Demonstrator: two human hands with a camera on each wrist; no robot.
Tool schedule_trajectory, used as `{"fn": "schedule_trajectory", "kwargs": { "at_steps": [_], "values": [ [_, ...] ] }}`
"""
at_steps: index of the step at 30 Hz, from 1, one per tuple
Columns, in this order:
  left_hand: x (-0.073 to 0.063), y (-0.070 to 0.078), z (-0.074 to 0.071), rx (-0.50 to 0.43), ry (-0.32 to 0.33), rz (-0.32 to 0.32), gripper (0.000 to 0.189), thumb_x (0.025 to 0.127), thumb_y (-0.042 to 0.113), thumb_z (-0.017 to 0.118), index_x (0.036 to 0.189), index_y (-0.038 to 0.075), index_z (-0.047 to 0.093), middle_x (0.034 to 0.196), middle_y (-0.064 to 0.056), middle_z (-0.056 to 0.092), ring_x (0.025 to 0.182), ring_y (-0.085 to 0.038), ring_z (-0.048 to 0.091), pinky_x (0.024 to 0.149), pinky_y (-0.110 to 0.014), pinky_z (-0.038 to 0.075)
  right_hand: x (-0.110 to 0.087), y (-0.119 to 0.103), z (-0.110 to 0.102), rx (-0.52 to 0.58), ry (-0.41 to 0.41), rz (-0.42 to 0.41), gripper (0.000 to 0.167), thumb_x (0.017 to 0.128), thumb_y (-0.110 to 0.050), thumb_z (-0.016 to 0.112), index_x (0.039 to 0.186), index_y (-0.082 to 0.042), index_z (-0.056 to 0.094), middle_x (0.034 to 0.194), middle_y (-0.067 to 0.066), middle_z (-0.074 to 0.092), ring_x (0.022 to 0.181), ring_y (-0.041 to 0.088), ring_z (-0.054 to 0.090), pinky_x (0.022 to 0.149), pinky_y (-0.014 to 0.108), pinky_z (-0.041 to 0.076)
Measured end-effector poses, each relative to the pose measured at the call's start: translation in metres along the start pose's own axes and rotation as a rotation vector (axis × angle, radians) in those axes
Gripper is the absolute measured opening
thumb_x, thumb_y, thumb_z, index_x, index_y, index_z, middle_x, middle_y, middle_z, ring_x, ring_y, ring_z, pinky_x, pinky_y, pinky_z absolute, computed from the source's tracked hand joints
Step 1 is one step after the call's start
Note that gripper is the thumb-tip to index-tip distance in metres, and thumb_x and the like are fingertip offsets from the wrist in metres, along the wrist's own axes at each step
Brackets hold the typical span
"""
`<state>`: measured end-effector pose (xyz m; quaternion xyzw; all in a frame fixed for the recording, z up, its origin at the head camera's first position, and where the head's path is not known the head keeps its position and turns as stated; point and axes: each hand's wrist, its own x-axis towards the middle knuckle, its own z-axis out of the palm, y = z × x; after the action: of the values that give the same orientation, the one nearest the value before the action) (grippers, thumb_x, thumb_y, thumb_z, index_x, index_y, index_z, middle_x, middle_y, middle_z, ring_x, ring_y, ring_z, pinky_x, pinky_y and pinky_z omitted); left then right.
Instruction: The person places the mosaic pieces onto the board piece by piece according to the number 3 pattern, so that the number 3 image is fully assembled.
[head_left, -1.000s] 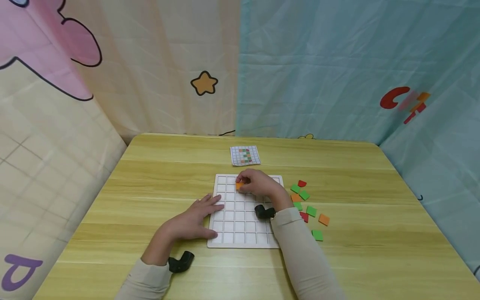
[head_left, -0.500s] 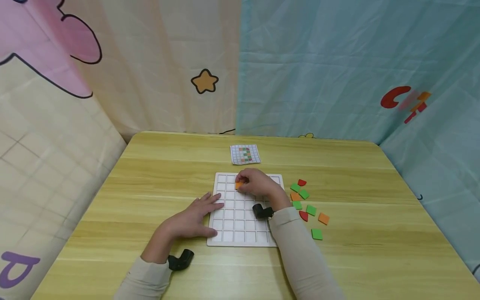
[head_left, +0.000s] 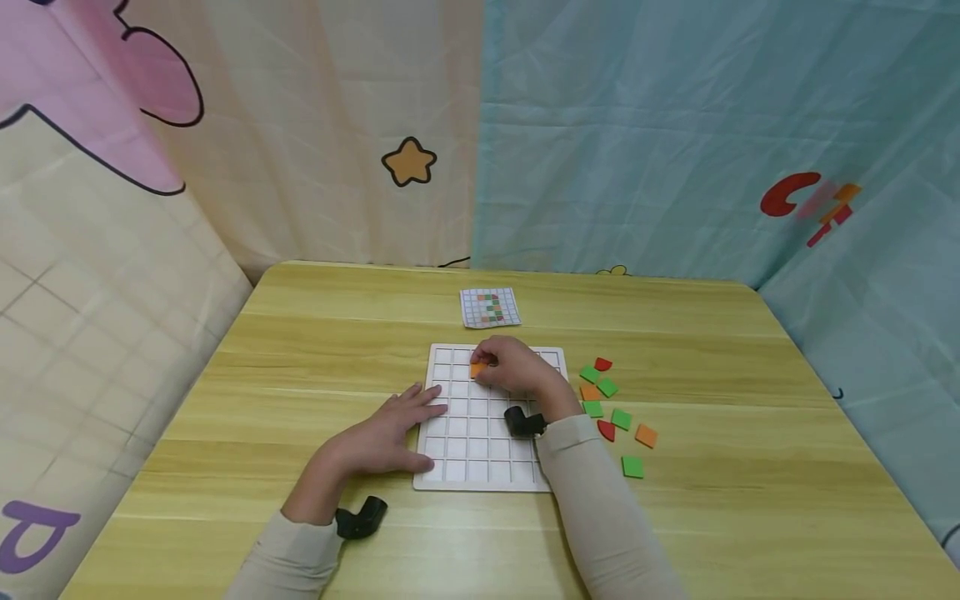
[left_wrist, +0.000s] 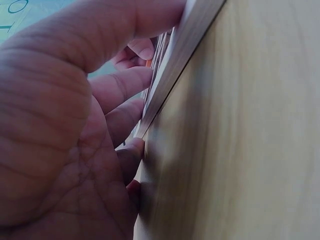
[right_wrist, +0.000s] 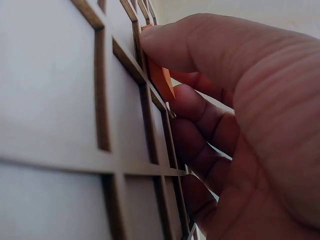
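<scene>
A white grid board (head_left: 478, 450) with square recesses lies on the table. My right hand (head_left: 517, 367) is over its upper part, thumb and fingers pinching an orange square tile (head_left: 477, 370). In the right wrist view the orange tile (right_wrist: 160, 77) stands tilted against the ridges of the grid, partly covered by the thumb. My left hand (head_left: 386, 433) rests with spread fingers on the board's left edge. From the left wrist, the thumb and some fingertips touch the wooden rim (left_wrist: 172, 70) of the board.
Loose tiles lie right of the board: several green squares (head_left: 632, 467), two orange squares (head_left: 646, 436) and two red rounded-corner pieces (head_left: 603, 364). Behind the board is a printed pattern card (head_left: 490, 307). Curtains (head_left: 637, 133) hang beyond the table (head_left: 337, 325).
The head view has shifted slightly. Both hands keep their places on the board, and the orange tile stays between the right thumb and fingers.
</scene>
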<state>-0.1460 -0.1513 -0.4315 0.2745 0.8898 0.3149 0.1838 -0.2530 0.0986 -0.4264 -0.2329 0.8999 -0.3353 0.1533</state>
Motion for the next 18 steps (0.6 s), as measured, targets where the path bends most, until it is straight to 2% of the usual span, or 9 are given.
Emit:
{"fn": "schedule_trajectory", "kwargs": {
  "at_steps": [18],
  "values": [
    [0.0002,-0.0011,0.0008,0.002,0.007,0.003,0.078,0.082,0.028,0.079,0.150,0.010,0.045,0.163,-0.005,0.023,0.151,-0.034,0.006,0.118,-0.057,0.007,-0.0001,0.0013,0.0000,-0.022,-0.005,-0.013,0.018,0.087,-0.008,0.072,0.104,-0.012,0.068,0.095,-0.001,0.060,0.089,0.018,0.052,0.081,0.032,0.045]
  ]
}}
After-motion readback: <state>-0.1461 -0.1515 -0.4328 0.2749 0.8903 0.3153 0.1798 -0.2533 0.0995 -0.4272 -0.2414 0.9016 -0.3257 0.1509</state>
